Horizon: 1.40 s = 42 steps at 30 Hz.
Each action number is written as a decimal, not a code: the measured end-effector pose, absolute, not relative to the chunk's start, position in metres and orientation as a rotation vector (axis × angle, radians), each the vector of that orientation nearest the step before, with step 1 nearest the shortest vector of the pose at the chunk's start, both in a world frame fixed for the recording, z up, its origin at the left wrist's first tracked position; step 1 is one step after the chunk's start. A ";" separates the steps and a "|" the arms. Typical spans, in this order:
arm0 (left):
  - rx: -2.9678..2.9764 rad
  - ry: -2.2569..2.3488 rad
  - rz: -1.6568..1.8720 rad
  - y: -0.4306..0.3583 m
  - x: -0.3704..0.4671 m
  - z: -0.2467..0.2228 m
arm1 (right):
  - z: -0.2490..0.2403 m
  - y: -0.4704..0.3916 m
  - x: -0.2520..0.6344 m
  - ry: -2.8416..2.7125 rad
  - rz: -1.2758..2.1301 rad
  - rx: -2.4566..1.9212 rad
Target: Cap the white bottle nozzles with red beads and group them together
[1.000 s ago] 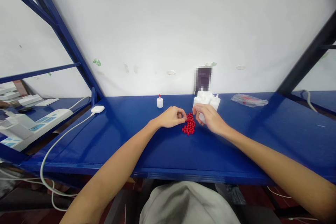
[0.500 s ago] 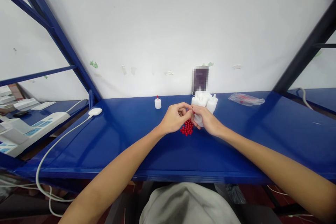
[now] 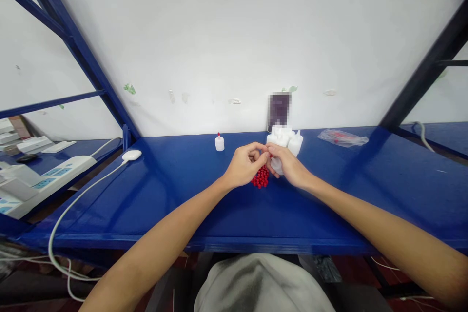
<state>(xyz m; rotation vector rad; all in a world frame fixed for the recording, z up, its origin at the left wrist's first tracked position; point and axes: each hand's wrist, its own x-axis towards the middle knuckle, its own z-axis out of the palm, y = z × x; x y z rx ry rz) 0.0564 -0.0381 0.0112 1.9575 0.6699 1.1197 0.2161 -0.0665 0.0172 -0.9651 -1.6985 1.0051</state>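
My right hand [image 3: 289,165] is closed around a small white squeeze bottle [image 3: 277,166], whose body shows below the fingers. A red cap [image 3: 271,156] peeks out where both hands meet, at the fingertips of my left hand [image 3: 246,163]. That hand is pinched, thumb against forefinger; the fingers partly cover the bottle's top. Just below the hands lies a pile of small red caps [image 3: 260,178] on the blue table. Behind my right hand stands a cluster of white bottles [image 3: 281,136]. One white bottle with a red cap [image 3: 219,143] stands upright farther left.
A clear plastic bag with red bits inside [image 3: 342,138] lies at the back right of the blue table [image 3: 164,195]. A dark blurred-out object [image 3: 279,108] leans on the wall. At left are a white charger with cable [image 3: 131,155] and a power strip [image 3: 54,180].
Both hands stay together in nearly the same place, with the bottle still in the right one. The view has shifted very slightly.
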 end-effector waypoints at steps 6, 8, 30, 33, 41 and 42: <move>1.982 0.626 1.049 -0.044 0.058 0.013 | 0.012 -0.063 0.218 -1.679 1.055 -0.929; 1.965 0.613 1.034 -0.045 0.058 0.014 | 0.012 -0.062 0.219 -1.669 1.062 -0.913; 1.818 0.886 1.573 0.008 0.024 0.021 | 0.016 -0.067 0.222 -1.805 0.617 -1.129; 1.788 1.146 1.718 0.034 -0.008 0.025 | 0.015 -0.067 0.221 -1.882 0.568 -1.143; 1.952 1.479 1.586 0.050 -0.033 0.027 | 0.014 -0.068 0.221 -1.948 0.516 -1.164; 1.964 1.480 1.563 0.051 -0.032 0.027 | 0.014 -0.067 0.222 -1.946 0.514 -1.159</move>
